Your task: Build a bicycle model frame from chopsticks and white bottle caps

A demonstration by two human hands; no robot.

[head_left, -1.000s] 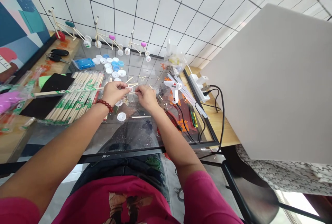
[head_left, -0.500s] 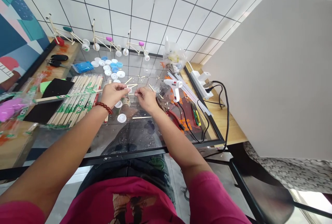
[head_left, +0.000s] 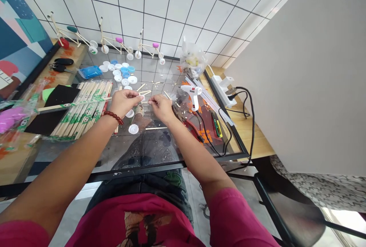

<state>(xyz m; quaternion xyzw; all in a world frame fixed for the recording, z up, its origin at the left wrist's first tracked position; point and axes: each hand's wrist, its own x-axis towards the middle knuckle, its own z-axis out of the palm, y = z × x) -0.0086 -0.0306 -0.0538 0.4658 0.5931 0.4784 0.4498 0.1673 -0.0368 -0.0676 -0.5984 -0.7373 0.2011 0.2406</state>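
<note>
Over the glass tabletop, my left hand (head_left: 123, 104) pinches a small white bottle cap (head_left: 142, 97) between thumb and fingers. Close to its right, my right hand (head_left: 161, 108) has its fingertips closed on a short thin wooden stick (head_left: 145, 102), whose far end reaches the cap. Whether stick and cap are joined, I cannot tell. Cut wooden pieces (head_left: 141, 87) lie just beyond my fingers. Two more white caps, one of them a wide cap (head_left: 133, 129), rest near my left wrist. A longer stick (head_left: 156, 128) lies on the glass below my right hand.
A white glue gun (head_left: 192, 94), glue sticks (head_left: 213, 102), red-handled pliers (head_left: 194, 130) and a green-yellow cutter (head_left: 216, 125) lie right. Packaged chopsticks (head_left: 82, 111) are left. White and blue caps (head_left: 117, 72) sit behind, before several stick-and-cap models (head_left: 111, 44). A power strip (head_left: 224, 88) borders the right.
The view has shifted slightly. Both hands hold nearly the same pose, with the cap and stick still between them.
</note>
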